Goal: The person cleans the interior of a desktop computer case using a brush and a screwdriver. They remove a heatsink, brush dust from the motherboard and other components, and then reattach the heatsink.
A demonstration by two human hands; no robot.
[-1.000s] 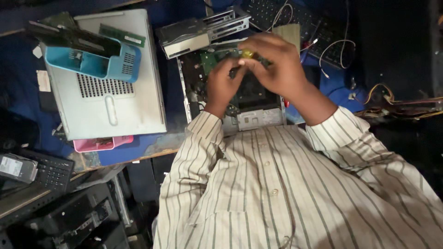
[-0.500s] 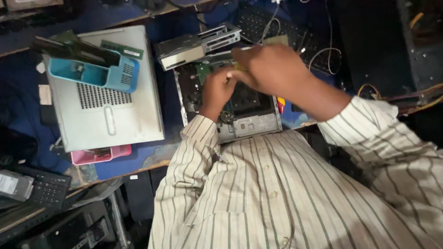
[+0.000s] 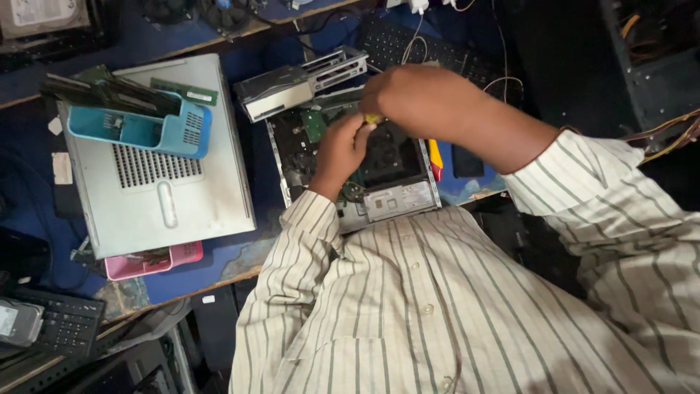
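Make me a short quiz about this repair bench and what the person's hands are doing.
1. True or false: both hands are over the open computer case.
2. Which thing lies on the grey case panel? A) a blue plastic basket B) a red mug C) a hammer
3. What colour is the small handle that shows between the left hand and the right hand?

Key:
1. True. Both hands meet above the circuit board inside it.
2. A. The blue basket rests on the panel, with a green memory stick beside it.
3. Yellow; how much of the tool either hand's grip covers cannot be told.
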